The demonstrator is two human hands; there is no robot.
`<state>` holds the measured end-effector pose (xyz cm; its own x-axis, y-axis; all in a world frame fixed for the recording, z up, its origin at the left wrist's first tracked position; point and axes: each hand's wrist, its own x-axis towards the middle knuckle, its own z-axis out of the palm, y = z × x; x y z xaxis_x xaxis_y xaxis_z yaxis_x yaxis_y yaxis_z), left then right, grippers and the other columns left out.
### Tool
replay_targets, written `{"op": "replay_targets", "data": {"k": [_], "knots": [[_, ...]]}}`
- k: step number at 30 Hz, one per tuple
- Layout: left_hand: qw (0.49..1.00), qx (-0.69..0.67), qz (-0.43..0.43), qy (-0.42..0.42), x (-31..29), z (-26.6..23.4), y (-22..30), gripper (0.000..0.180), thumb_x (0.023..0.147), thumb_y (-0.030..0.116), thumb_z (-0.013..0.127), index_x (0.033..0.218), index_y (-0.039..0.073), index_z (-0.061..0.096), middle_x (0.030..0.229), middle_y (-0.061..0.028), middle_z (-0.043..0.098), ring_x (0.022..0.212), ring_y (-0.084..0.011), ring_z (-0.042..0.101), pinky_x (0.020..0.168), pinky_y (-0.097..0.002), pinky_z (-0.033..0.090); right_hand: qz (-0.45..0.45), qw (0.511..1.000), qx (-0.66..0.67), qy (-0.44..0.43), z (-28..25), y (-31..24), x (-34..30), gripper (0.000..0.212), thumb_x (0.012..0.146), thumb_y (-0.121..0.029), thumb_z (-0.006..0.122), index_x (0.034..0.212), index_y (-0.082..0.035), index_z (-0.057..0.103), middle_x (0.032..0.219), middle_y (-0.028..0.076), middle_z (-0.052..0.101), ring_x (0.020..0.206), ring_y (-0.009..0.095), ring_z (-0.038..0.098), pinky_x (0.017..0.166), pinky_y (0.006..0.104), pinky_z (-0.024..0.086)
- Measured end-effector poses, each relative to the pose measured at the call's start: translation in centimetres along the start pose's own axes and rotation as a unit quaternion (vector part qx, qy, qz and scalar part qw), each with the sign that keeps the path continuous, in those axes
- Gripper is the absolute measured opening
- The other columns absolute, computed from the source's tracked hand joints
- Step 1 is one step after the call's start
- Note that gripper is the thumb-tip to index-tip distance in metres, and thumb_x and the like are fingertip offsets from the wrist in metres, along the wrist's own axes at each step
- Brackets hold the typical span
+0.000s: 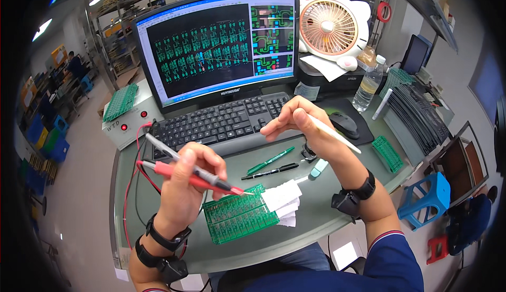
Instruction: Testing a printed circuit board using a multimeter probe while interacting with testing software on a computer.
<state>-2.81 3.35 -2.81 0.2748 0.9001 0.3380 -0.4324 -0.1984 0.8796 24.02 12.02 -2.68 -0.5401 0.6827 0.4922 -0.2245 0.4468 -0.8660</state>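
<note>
My left hand [184, 186] is closed around a red test probe [164, 169] and a grey pen-like probe [161, 147]. Their tips point right and down, over a green circuit board panel [240, 221]; whether they touch it I cannot tell. Folded white paper strips [283, 197] lie over the panel's right end. Above the desk, near the keyboard [221, 123], my right hand [303, 126] has its fingers bent toward the left. A slim white pen-like tool [334, 134] rests in its grip, slanting down to the right over the wrist.
Behind the keyboard stands a monitor [211, 49] showing a board layout. Beyond the panel lie a green pen [271, 160], a black marker [270, 171] and an eraser [318, 168]. To the right are a mouse [343, 125], a water bottle [368, 86] and another green board [387, 154].
</note>
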Motion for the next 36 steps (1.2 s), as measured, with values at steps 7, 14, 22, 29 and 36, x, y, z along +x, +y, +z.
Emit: {"op": "replay_targets", "data": {"k": [7,14,22,29,36], "knots": [[0.988,0.026,-0.105,-0.114,-0.3,0.2,0.6,0.020,0.088,0.006,0.068,0.104,-0.002,0.060,0.109,-0.0103,0.053,0.092,-0.0188,0.063,0.074,-0.0322,0.058,0.025,0.998,-0.023,0.048,-1.5,3.1,0.2,0.055,0.098,-0.055,0.041,0.114,-0.002,0.048,0.103,0.020,0.068,0.090,0.021,0.067,0.086,0.0329,0.052],[0.956,0.092,-0.223,-0.167,-0.2,0.4,0.4,0.017,0.090,0.009,0.062,0.100,0.002,0.051,0.102,-0.0052,0.052,0.089,-0.0101,0.060,0.075,-0.0278,0.057,0.106,0.991,-0.055,0.059,-2.0,3.1,0.9,0.030,0.099,-0.029,0.054,0.110,-0.001,0.054,0.101,0.015,0.069,0.089,0.016,0.066,0.083,0.0290,0.051],[0.959,0.063,-0.211,-0.177,-0.6,0.7,-0.2,0.017,0.091,0.008,0.060,0.101,0.002,0.048,0.107,-0.0071,0.049,0.093,-0.0125,0.058,0.076,-0.0292,0.057,0.074,0.960,-0.255,0.084,-8.4,2.7,1.5,0.021,0.101,-0.019,0.048,0.106,0.000,0.057,0.110,0.016,0.067,0.088,0.020,0.069,0.082,0.0311,0.052],[0.965,0.073,-0.204,-0.145,-0.8,0.9,-0.1,0.018,0.087,0.001,0.059,0.099,0.001,0.046,0.102,-0.0125,0.050,0.082,-0.0151,0.061,0.068,-0.0289,0.059,0.074,0.857,-0.510,-0.001,-10.7,7.4,2.3,0.016,0.096,-0.024,0.052,0.094,-0.009,0.058,0.084,0.009,0.069,0.087,0.031,0.065,0.074,0.0437,0.050],[0.965,0.072,-0.210,-0.143,-0.5,0.8,-0.2,0.018,0.087,0.001,0.060,0.098,0.001,0.046,0.101,-0.0128,0.051,0.082,-0.0154,0.062,0.066,-0.0283,0.059,0.100,0.819,-0.564,-0.025,-11.2,8.5,4.1,0.017,0.095,-0.026,0.053,0.093,-0.009,0.058,0.082,0.011,0.068,0.085,0.034,0.065,0.073,0.0468,0.050]]}}
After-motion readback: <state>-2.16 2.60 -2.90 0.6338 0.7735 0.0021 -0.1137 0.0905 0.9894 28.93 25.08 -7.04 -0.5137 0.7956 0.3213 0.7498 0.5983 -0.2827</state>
